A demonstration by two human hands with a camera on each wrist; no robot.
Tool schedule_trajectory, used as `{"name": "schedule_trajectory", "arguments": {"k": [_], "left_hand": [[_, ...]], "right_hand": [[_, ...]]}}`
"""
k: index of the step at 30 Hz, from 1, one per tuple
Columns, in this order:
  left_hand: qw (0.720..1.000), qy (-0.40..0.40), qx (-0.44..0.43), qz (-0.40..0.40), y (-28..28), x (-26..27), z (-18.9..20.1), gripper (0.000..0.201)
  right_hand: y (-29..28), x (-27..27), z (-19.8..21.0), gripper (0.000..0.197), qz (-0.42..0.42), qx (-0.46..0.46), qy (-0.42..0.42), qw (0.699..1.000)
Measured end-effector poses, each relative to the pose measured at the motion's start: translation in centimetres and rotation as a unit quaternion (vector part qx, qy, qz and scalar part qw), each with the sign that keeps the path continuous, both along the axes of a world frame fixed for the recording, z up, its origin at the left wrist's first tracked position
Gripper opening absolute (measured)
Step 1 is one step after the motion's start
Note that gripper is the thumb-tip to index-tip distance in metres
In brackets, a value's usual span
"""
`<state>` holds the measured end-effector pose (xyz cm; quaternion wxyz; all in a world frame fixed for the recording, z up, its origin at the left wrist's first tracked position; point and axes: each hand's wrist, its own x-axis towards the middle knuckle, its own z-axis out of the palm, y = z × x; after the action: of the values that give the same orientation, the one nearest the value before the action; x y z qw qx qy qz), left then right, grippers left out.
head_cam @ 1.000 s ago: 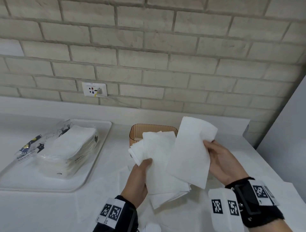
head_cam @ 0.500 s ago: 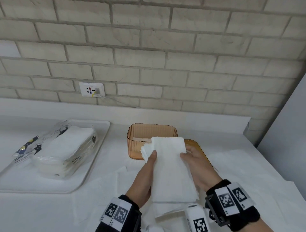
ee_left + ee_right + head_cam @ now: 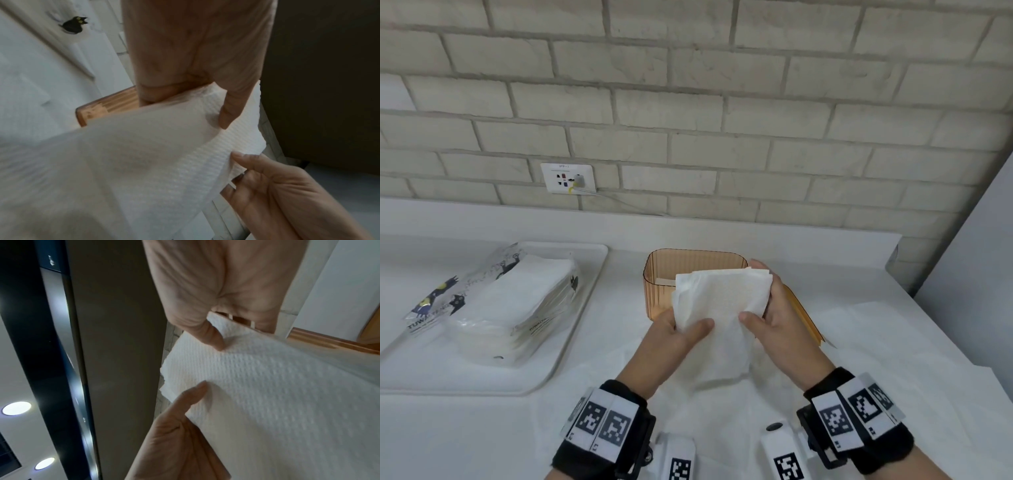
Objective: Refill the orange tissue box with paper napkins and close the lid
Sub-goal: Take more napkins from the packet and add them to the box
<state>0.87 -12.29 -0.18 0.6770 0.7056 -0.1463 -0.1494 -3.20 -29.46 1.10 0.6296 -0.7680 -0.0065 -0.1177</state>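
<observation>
The orange ribbed tissue box stands open on the white counter, a little paper showing inside. Its orange lid lies just right of it, partly hidden by my right hand. I hold a stack of white paper napkins with both hands, just in front of the box and over its near rim. My left hand grips the stack's left edge, thumb on top. My right hand grips the right edge, fingers reaching behind. The left wrist view shows the napkins and a corner of the box; the right wrist view shows the napkins.
A white tray at the left carries an opened plastic pack of napkins. Loose white paper sheets lie on the counter under and right of my hands. A brick wall with a socket is behind, a grey panel at the right.
My right hand laid its single napkin onto the stack in my left hand. Both hands now hold the gathered stack, which has moved forward to the box.
</observation>
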Motion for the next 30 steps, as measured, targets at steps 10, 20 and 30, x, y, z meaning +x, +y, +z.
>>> {"name": "schedule_trajectory", "arguments": {"k": [10, 20, 30], "left_hand": [[0.996, 0.011, 0.083, -0.007, -0.1, -0.4, -2.5, 0.015], [0.937, 0.156, -0.313, 0.007, -0.1, -0.4, -1.2, 0.039], [0.994, 0.093, 0.013, -0.061, 5.2, 1.3, -4.5, 0.048]], "right_hand": [[1.4, -0.5, -4.3, 0.05, 0.011, -0.048, 0.132, 0.99], [-0.2, -0.9, -4.3, 0.078, 0.093, 0.287, 0.14, 0.943], [-3.0, -1.2, -3.7, 0.032, 0.001, 0.114, 0.148, 0.982]]}}
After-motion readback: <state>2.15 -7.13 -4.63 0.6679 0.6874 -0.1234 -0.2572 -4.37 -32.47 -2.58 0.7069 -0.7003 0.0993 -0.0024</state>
